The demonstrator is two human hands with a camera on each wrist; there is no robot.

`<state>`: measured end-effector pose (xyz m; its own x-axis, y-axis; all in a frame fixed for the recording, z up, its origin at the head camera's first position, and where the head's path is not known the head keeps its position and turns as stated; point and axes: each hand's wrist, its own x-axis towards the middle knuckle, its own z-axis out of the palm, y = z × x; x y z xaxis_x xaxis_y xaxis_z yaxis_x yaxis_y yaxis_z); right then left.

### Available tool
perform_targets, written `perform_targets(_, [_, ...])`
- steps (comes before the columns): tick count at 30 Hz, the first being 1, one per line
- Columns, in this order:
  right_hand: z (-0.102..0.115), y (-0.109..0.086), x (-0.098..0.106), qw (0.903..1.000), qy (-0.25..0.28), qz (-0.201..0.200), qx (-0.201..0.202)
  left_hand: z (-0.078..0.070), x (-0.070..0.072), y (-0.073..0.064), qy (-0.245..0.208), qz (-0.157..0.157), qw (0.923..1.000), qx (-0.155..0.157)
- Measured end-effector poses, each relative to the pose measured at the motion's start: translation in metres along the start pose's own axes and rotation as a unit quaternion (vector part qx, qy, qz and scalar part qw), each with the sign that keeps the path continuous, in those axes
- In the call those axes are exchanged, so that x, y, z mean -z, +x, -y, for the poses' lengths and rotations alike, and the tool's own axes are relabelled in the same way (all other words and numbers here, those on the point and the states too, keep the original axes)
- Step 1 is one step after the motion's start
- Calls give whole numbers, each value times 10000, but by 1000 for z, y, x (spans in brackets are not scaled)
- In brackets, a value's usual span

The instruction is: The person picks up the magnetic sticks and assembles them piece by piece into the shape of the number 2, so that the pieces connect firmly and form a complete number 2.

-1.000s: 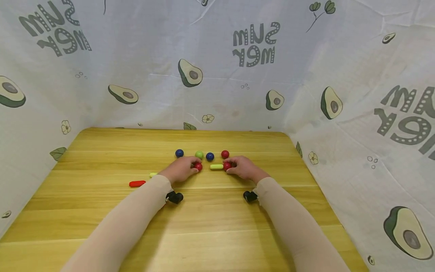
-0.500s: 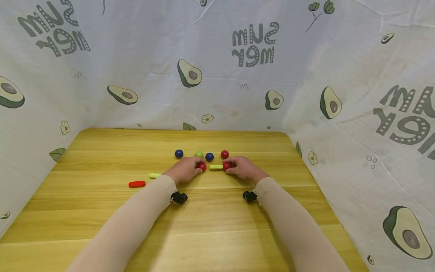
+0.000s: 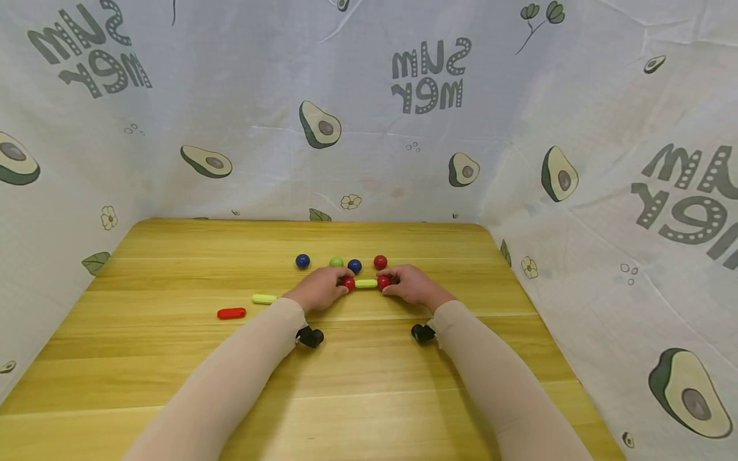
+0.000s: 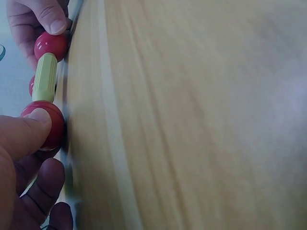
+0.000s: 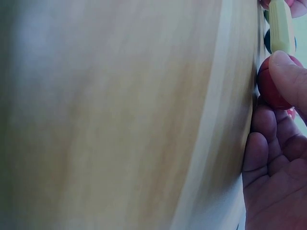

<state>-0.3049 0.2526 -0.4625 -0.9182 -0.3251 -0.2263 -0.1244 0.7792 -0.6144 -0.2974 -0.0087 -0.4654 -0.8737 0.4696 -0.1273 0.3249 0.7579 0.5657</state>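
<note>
My left hand (image 3: 318,289) pinches a red ball (image 4: 53,128) between thumb and fingers. A second red ball (image 5: 271,82) is pinched in my right hand (image 3: 416,286). Between the two balls lies a ribbed pale-yellow rod (image 3: 366,283), its ends against them. In the left wrist view the rod (image 4: 45,77) bridges both balls in a line. The right hand's ball (image 4: 52,46) shows at the far end there. Whether the left ball is fixed to the rod or only touches it, I cannot tell.
Behind the hands sit a blue ball (image 3: 302,261), a green ball (image 3: 337,262), another blue ball (image 3: 354,266) and a red ball (image 3: 380,262). Left of the left forearm lie a yellow rod (image 3: 264,299) and a red rod (image 3: 232,313). A printed curtain (image 3: 254,115) encloses the wooden table (image 3: 346,397).
My left hand has moved right with its red ball, closing the gap to the yellow rod's left end. The right hand has stayed nearly still, holding its ball at the rod's other end.
</note>
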Motion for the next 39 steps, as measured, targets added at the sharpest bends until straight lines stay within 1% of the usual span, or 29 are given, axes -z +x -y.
perform_targets(15, [-1, 0, -1, 10000, 74, -29, -31, 1, -1, 1, 26, 11, 10000, 7])
perform_targets(23, [0, 1, 0, 10000, 90, -17, -23, -1, 1, 1, 127, 4, 9999, -108])
perform_targets(29, [1, 2, -1, 10000, 98, 16, 5, 2, 2, -1, 154, 9, 9999, -9])
perform_targets(31, [1, 2, -1, 9999, 102, 24, 5, 5, 5, -5, 136, 1, 9999, -13])
perform_targets(34, [1, 3, -1, 10000, 91, 24, 8, 9, 14, -12, 8, -34, 10000, -77])
perform_targets(37, [0, 3, -1, 10000, 62, 7, -14, 17, 27, -19, -61, -71, 9999, -117])
perform_targets(39, [0, 3, 0, 10000, 25, 10, -15, 23, 38, -24, -1, -109, 9999, -92])
